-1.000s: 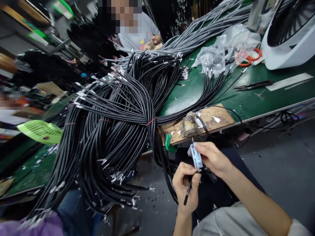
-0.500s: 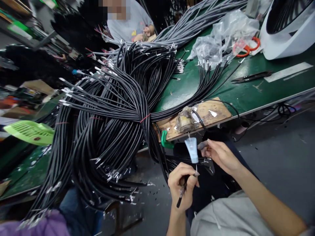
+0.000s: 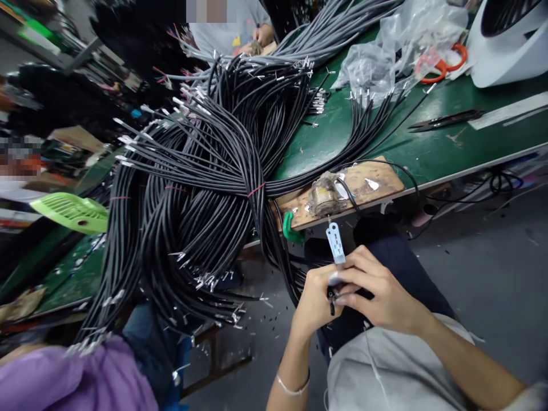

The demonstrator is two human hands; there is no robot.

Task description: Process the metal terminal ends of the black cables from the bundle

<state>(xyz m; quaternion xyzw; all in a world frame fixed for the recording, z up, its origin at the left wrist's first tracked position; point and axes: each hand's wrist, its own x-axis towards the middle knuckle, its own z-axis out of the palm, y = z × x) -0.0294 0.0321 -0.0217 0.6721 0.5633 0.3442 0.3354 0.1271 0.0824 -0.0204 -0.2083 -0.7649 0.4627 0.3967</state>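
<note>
My left hand [image 3: 319, 299] is closed around a black cable, whose dark end [image 3: 331, 302] shows below the fingers. My right hand [image 3: 372, 288] meets it, fingers pressed together at the cable's whitish tip. Just above both hands, a light blue clip-like piece [image 3: 336, 242] sits on the thin shaft of a small motor [image 3: 324, 197]. That motor is fixed on a wooden board [image 3: 377, 182] at the table edge, beside a green clamp [image 3: 291, 227]. Large bundles of black cables [image 3: 257, 188], tied with red ties, lie to the left.
On the green table [image 3: 436, 162] are black snips [image 3: 447, 120], orange-handled scissors [image 3: 443, 64], plastic bags [image 3: 372, 68] and a white fan [image 3: 505, 51]. A person in purple [image 3: 85, 377] is at lower left; another person's hands [image 3: 262, 37] are at the top.
My right hand has moved left and down to meet my left hand at the cable tip. The blue piece now shows a different side. The whole view has shifted slightly.
</note>
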